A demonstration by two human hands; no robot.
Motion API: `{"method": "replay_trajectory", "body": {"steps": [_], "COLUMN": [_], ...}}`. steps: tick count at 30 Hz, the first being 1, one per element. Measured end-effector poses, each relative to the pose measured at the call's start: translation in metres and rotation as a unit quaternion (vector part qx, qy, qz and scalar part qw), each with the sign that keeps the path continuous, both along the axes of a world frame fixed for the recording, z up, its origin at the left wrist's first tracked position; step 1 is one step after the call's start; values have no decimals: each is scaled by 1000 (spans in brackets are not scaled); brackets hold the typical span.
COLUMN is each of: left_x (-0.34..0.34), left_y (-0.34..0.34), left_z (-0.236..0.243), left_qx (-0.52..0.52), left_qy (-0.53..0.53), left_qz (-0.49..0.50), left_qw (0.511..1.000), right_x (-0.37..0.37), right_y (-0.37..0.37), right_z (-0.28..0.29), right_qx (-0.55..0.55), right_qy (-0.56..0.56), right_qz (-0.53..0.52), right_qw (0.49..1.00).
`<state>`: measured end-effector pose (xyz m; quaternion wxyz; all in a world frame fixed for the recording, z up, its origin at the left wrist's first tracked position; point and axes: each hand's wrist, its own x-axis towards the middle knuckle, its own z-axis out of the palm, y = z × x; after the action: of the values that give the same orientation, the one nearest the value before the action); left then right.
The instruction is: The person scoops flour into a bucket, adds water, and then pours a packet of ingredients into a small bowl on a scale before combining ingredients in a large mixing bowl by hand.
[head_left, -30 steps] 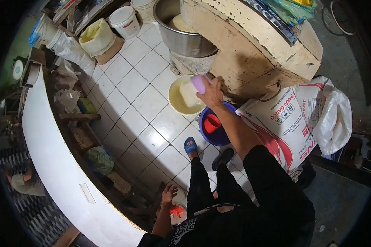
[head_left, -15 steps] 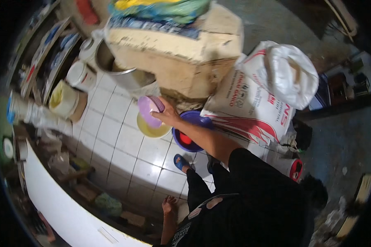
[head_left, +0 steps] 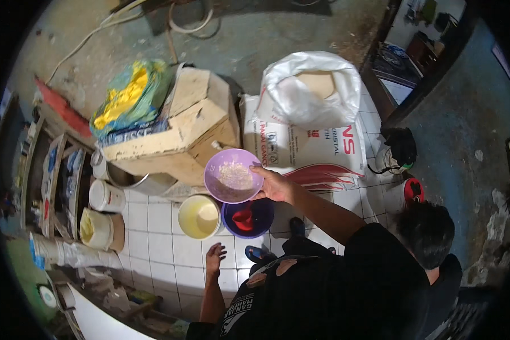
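Note:
My right hand (head_left: 275,184) grips the rim of a purple plastic bowl (head_left: 249,194), thumb inside. White residue clings to the inner surface of this bowl, which faces up. Beneath it stands a dark blue-purple tub (head_left: 269,225) with a red scoop-like item (head_left: 242,220) inside. Just left of that tub is a pale yellow bucket (head_left: 182,224) with something light in its bottom. My left hand (head_left: 215,259) hangs free below the yellow bucket, fingers loosely apart, holding nothing.
A cream machine housing (head_left: 209,107) stands beyond, over a metal pot (head_left: 153,184). Right of it, an open white sack (head_left: 323,110) of pale stuff rests on another sack (head_left: 300,150). White buckets (head_left: 106,196) line the left. Another person (head_left: 428,232) is close at right.
My right hand has brought the purple bowl rightward, turning it from tilted to facing up. The left hand is now nearer the yellow bucket. My view has swung toward the sacks.

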<state>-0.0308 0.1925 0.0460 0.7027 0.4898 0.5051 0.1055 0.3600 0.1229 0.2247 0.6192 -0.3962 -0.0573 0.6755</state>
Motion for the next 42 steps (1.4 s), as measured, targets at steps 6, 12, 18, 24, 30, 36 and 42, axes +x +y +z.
{"method": "replay_trajectory", "body": {"steps": [6,12,18,24,30,36,42], "left_x": [138,188,178,86,52,45,55], "left_y": [12,-40,-80,-112,-165,-194,-144], "left_z": [47,33,6,-25,-14,-51,-21], "left_qx": [56,20,-90,-158,-186,-209,-110], "left_qy": [-74,-98,32,135,177,153,159], "left_qz": [-71,-125,-119,22,93,0,117], "left_qw": [993,987,988,978,962,966,974], "right_x": [84,221,387,419,460,513,442], "right_y": [-53,-97,-98,-18,7,2,34], "right_z": [41,73,70,47,-31,-84,-103], "right_qx": [38,41,-79,-324,-347,-238,-104], "right_qy": [-28,-220,-626,-854,-871,-554,-129], "right_qz": [-126,-279,-371,-139,-131,-255,-284], "right_qw": [991,934,682,382,321,756,944]}}
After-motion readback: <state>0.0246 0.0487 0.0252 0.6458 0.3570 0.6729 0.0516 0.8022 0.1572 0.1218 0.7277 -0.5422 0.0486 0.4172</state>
